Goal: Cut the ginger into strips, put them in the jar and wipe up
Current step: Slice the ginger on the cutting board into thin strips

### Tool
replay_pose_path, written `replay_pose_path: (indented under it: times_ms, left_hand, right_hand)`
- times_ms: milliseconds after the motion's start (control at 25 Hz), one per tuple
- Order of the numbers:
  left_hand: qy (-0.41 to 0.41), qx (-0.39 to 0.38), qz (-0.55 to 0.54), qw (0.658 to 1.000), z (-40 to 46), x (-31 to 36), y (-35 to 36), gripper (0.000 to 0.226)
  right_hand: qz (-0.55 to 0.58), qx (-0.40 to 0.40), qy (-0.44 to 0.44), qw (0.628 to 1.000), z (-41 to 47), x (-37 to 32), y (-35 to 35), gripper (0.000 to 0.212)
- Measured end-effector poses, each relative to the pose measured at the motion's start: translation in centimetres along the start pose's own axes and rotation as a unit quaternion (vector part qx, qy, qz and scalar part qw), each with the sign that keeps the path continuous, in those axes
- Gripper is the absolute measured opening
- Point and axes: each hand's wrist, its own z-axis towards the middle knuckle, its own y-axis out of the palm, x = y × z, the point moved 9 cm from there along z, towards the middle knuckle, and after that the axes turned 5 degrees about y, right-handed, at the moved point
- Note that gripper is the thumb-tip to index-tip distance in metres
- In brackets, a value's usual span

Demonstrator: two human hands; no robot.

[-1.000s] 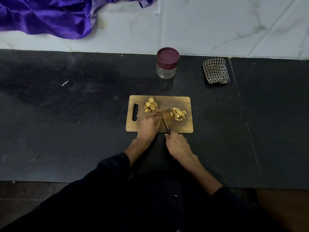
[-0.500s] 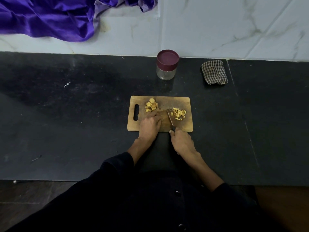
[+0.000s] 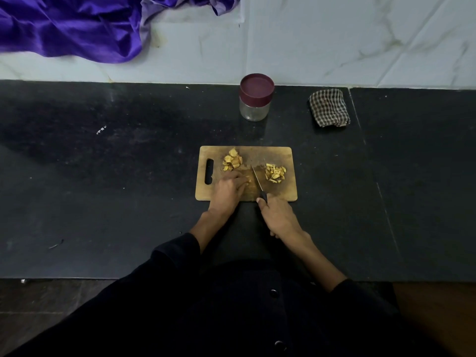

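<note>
Uncut slices [image 3: 232,162] heaped at the board's [image 3: 288,194] eleven o'clock, awaiting turn. Left hand [image 3: 228,188] pinning a ginger piece [image 3: 247,180] mid-board; right hand [image 3: 278,217] clenched around knife [image 3: 258,184], blade alongside. Finished strips [image 3: 275,173] at two o'clock, clear of cutting. Lidded jar [image 3: 255,97] twelve o'clock on the bench [image 3: 103,176], cloth [image 3: 329,107] one o'clock.

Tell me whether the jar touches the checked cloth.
Apart. The head view shows bare dark counter between the jar and the checked cloth.

My right hand [image 3: 279,217] has drawn the knife [image 3: 258,186] back from the cut strips [image 3: 275,172]. Its blade now lies just right of my left hand [image 3: 228,190] fingertips.
</note>
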Motion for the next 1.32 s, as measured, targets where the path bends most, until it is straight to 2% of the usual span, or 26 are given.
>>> replay_pose_path:
  times_ms: [400,720,960,1320]
  left_hand:
    - [-0.009,0.002,-0.001,1.000,-0.2,0.0,0.2,0.018]
    - [-0.005,0.039,0.020,0.999,-0.2,1.0,-0.2,0.008]
    - [-0.005,0.038,0.024,0.999,-0.2,0.9,0.0,0.008]
    - [0.048,0.014,0.042,0.998,-1.1,1.3,0.4,0.022]
  right_hand:
    - [0.014,-0.020,-0.004,1.000,0.8,-0.5,1.3,0.034]
    - [-0.024,-0.006,0.030,0.999,0.7,-0.7,2.1,0.036]
    - [-0.021,-0.035,0.055,0.998,0.5,0.4,2.8,0.035]
    - [0.025,0.012,0.040,0.999,0.3,1.6,-0.3,0.034]
